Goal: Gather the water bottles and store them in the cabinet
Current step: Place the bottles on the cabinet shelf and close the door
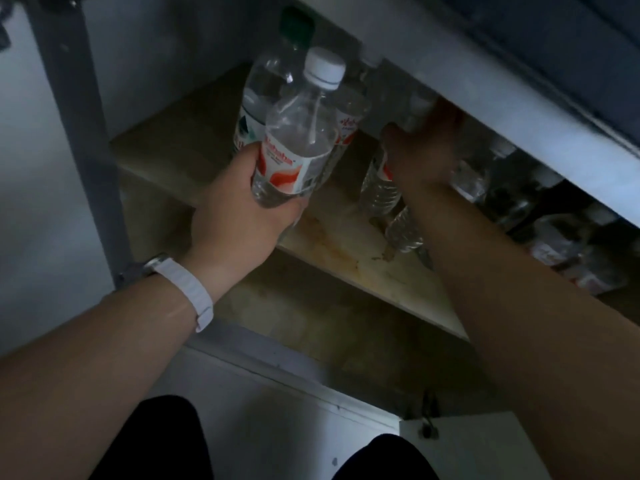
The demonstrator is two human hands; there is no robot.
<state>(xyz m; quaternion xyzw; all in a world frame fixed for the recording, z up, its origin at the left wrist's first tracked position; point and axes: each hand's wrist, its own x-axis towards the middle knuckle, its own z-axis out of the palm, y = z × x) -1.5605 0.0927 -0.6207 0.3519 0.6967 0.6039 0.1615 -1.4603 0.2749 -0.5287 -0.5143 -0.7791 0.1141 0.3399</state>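
My left hand (pixel 242 206) grips a clear water bottle (pixel 298 133) with a white cap and red-and-white label, held over the front of the wooden cabinet shelf (pixel 346 237). Behind it stand a green-capped bottle (pixel 266 74) and another red-labelled bottle (pixel 349 116). My right hand (pixel 422 150) reaches deeper into the cabinet and closes around a white-capped bottle (pixel 379 188) near its top; its fingertips are partly hidden under the cabinet's top edge. Several more bottles (pixel 554 237) stand in the dark at the right.
The white cabinet top rail (pixel 485 98) overhangs the shelf. A grey frame post (pixel 79 133) stands on the left. The open white cabinet door (pixel 467 445) is at bottom right, with a lower shelf (pixel 329 323) beneath. My dark trouser knees (pixel 156 441) show below.
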